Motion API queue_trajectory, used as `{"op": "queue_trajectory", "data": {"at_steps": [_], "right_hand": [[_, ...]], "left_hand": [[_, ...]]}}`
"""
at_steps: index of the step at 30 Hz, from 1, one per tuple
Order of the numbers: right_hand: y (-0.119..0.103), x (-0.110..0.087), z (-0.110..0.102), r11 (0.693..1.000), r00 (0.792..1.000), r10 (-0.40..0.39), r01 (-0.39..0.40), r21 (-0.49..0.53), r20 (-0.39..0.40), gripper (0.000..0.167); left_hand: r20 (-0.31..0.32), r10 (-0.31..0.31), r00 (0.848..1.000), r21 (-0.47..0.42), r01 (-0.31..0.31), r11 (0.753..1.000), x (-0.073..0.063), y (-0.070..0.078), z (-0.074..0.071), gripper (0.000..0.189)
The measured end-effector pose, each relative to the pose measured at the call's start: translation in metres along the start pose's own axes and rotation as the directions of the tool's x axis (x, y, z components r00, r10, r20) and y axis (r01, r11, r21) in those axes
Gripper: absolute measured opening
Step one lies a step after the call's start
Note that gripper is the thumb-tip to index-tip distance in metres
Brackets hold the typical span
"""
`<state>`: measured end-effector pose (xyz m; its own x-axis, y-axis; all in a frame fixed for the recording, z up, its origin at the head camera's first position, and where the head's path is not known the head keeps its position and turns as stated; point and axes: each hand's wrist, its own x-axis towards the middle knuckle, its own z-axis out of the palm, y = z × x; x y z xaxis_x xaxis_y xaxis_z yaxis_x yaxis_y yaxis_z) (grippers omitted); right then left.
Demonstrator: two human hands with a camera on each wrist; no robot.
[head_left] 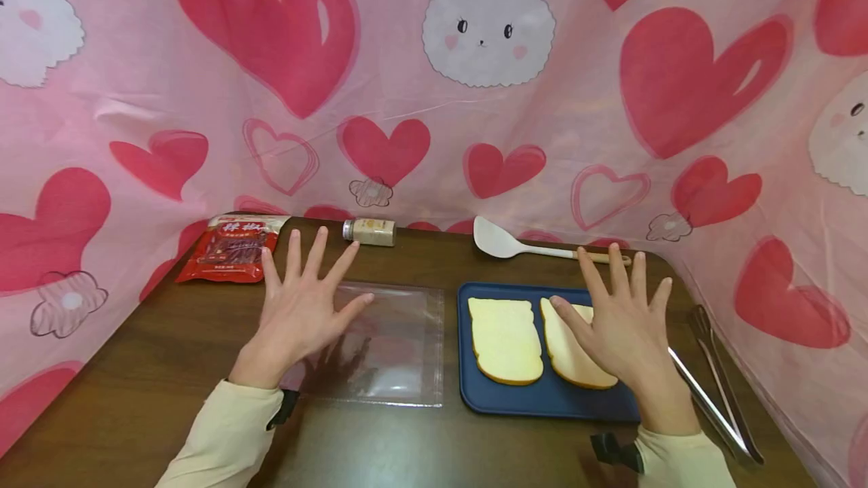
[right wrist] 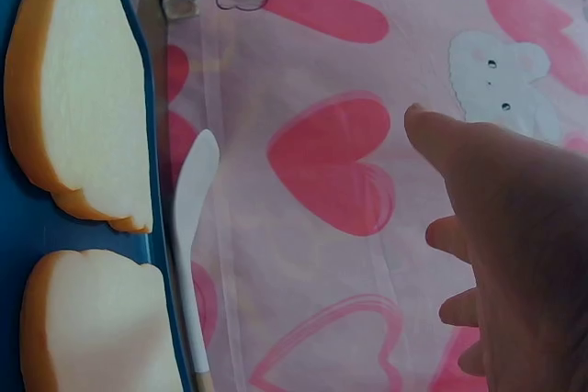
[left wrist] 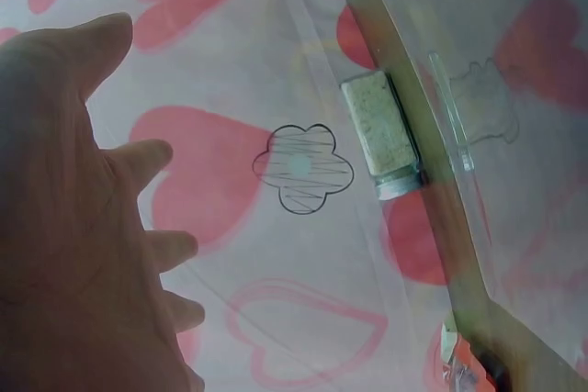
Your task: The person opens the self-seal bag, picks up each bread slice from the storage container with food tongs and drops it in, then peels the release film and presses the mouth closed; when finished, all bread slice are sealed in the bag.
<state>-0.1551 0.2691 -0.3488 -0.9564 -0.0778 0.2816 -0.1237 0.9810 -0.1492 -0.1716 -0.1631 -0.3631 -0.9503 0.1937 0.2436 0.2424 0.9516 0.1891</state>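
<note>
My left hand (head_left: pixel 303 312) is held with fingers spread over the left part of a clear plastic bag (head_left: pixel 407 337) lying flat on the table. Nothing is in it. On the other side, my right hand (head_left: pixel 625 326), also spread and holding nothing, hovers over the right part of a blue tray (head_left: pixel 542 404). Two bread slices lie side by side on that tray. The left slice (head_left: pixel 505 339) shows whole, while the right slice (head_left: pixel 570 349) is partly hidden behind my right thumb. In the right wrist view both slices show, the nearer slice (right wrist: pixel 101 323) at the bottom.
A red packet (head_left: pixel 233 248) lies at the back left, with a small seasoning jar (head_left: pixel 371 232) on its side nearby. Behind the tray rests a white spatula (head_left: pixel 502 239) with a wooden handle. Metal tongs (head_left: pixel 722 398) lie at the right edge. A heart-printed cloth (head_left: pixel 407 96) surrounds the table.
</note>
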Motion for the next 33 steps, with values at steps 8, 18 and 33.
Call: {"op": "queue_trajectory", "data": {"at_steps": [8, 18, 33], "right_hand": [[-0.016, -0.002, -0.003, 0.985, 0.990, -0.092, 0.106, 0.136, -0.104, 0.085], [-0.105, 0.012, 0.039, 0.941, 0.945, -0.323, 0.327, 0.084, -0.058, 0.046], [-0.148, 0.023, 0.094, 0.936, 0.883, -0.320, 0.351, -0.030, 0.343, 0.048]], "left_hand": [[0.061, 0.032, 0.998, -0.073, -0.027, 0.997, -0.004, 0.001, -0.005, 0.080], [0.341, 0.101, 0.934, -0.188, -0.037, 0.982, 0.008, -0.009, 0.027, 0.079], [0.480, 0.106, 0.871, -0.208, -0.004, 0.978, 0.007, -0.006, 0.048, 0.077]]}}
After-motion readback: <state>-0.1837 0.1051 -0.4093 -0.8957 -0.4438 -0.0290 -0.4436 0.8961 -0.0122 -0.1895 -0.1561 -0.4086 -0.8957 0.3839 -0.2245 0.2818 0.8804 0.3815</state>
